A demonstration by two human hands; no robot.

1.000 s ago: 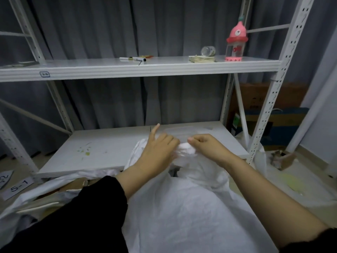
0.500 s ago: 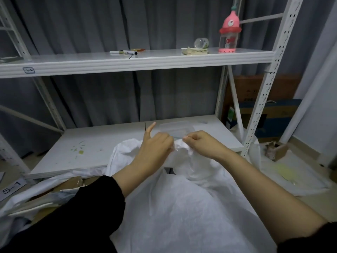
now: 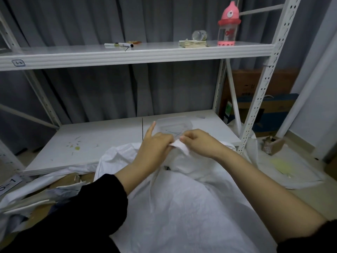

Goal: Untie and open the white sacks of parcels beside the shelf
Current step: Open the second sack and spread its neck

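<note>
- Head view: both grips meet on the bunched neck (image 3: 179, 148) of the white sack (image 3: 182, 207). The sack sits in front of the lower shelf (image 3: 91, 143), with its neck up over the shelf's front edge.
- Left grip (image 3: 155, 145): fingers curled onto the neck, index finger sticking straight out.
- Right grip (image 3: 198, 141): clenched, pinching the same wad of fabric from the other side. The knot itself is hidden between the fingertips.
- Wrong-strand risk: working blind, a pull on the wrong end would likely cinch the knot tighter.
- Thin bluish strands (image 3: 175, 133) show just past the fingertips. Can't tell if they're the tie or something inside the clear box (image 3: 173, 123) behind, so grabbing at them may snag the box.
- Slip risk: the fabric looks slick and the pinch covers only a small wad. If it lets go under tension, a hand could jump forward and knock the clear box back.
- Lift risk: nothing pins the sack body, so a hard tug may haul the whole sack up rather than loosen the tie.
- Spill risk: the contents aren't visible. If the neck pops open while tilted toward the shelf, parcels could slide out.
- Bump risk: the shelf post (image 3: 255, 115) stands near the right forearm. An elbow hit could shake the upper shelf (image 3: 127, 55) and tip the pink bottle (image 3: 228, 26).
- Opened sack (image 3: 45, 187) on the left, with cardboard showing, lies just beside. Its loose flaps could get dragged along.
</note>
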